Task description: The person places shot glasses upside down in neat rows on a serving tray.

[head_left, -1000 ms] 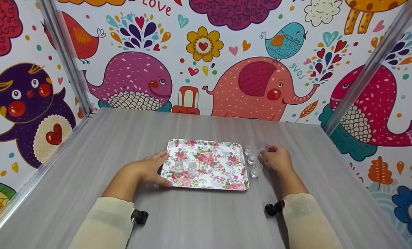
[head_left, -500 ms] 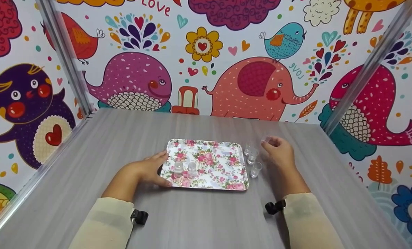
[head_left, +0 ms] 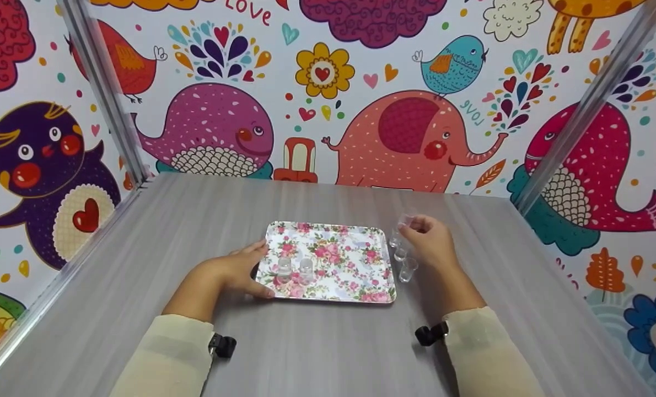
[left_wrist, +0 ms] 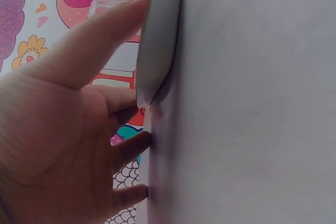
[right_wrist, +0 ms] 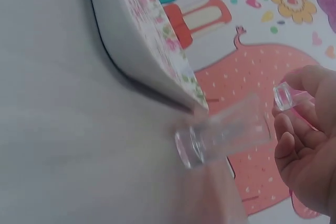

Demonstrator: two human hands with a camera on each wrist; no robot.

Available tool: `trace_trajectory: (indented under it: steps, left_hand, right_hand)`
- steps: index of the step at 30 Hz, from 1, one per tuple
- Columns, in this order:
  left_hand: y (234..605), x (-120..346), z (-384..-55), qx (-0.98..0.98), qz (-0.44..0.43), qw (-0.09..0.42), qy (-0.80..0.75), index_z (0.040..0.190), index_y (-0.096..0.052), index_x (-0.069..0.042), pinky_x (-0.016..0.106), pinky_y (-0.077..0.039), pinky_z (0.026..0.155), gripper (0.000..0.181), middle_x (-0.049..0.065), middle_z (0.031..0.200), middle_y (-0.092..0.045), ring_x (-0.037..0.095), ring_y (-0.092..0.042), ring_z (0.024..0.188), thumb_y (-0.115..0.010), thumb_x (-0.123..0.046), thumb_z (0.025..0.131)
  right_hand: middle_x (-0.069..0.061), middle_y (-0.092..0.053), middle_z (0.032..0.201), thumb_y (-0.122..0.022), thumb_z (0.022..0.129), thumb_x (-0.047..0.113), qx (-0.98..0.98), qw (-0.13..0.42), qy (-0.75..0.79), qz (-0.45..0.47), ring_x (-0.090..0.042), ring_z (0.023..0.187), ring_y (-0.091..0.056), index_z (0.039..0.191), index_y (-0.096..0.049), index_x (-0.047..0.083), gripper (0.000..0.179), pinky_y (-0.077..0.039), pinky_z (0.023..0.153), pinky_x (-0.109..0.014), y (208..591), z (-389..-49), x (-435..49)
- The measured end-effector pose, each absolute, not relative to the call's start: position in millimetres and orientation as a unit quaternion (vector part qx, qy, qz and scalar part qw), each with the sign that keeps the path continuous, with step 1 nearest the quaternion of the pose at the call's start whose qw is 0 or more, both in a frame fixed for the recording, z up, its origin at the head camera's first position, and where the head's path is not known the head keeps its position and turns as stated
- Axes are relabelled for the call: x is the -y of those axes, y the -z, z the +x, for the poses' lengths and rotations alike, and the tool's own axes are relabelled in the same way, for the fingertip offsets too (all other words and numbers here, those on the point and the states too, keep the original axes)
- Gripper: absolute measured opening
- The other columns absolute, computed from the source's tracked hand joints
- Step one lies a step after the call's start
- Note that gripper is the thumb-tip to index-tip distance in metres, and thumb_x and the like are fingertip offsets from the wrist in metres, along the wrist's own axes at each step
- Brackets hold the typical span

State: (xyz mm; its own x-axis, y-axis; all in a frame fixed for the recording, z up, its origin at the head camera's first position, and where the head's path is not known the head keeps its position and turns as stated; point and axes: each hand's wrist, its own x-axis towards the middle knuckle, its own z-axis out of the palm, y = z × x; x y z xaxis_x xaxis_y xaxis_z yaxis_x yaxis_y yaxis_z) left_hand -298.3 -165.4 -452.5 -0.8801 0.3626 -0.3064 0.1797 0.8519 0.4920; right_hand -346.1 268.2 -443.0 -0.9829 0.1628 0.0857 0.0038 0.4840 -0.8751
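Two small clear shot glasses (head_left: pixel 284 268) stand on the floral tray (head_left: pixel 350 264), near its front left. My left hand (head_left: pixel 237 271) is at the tray's left edge, with the thumb on the rim and the other fingers spread beside it; in the left wrist view the fingertips reach the table. Between thumb and fingers my right hand (head_left: pixel 430 242) pinches another clear shot glass (right_wrist: pixel 283 96), just beyond the tray's right side. Below and beside that hand, several more shot glasses (head_left: pixel 408 271) stand on the table, partly overlapping in the head view; one fills the middle of the right wrist view.
The grey wood-grain table (head_left: pixel 328 347) meets a cartoon-printed wall (head_left: pixel 306 110) at the back. Metal posts (head_left: pixel 110 99) stand at both rear corners. A black wrist camera (head_left: pixel 223 345) sits on each sleeve.
My right hand first rose away with the shot glass, then moved left toward the tray, over the standing glasses. My left hand and the tray stayed put.
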Motion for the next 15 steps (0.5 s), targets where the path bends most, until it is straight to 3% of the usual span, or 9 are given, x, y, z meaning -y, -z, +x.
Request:
trace_trajectory:
  steps: [9,15]
  left_hand:
    - [452.6,165.9,-298.0,-0.944,0.141,0.195,-0.227,0.172,-0.022,-0.010,0.071,-0.020,0.130,0.123,0.006,0.183,-0.012,0.044,-0.013,0.167,-0.090,-0.054,0.080]
    - [451.8,165.0,-298.1,-0.943,0.144,0.197,-0.226,0.172,-0.021,-0.010,0.073,-0.020,0.129,0.123,0.006,0.183,-0.011,0.047,-0.013,0.167,-0.090,-0.056,0.081]
  right_hand:
    - [-0.008,-0.075,0.114,-0.083,0.095,0.038,0.858,0.043,-0.512,-0.007,-0.024,0.106,-0.069,0.122,-0.075,0.015,0.036,-0.061,0.096,-0.036,436.9,-330.0,-227.7]
    - [-0.004,-0.078,0.111,-0.084,0.095,0.035,0.864,0.022,-0.500,0.055,-0.022,0.098,-0.070,0.126,-0.076,0.018,0.037,-0.063,0.086,-0.032,439.1,-319.9,-206.3]
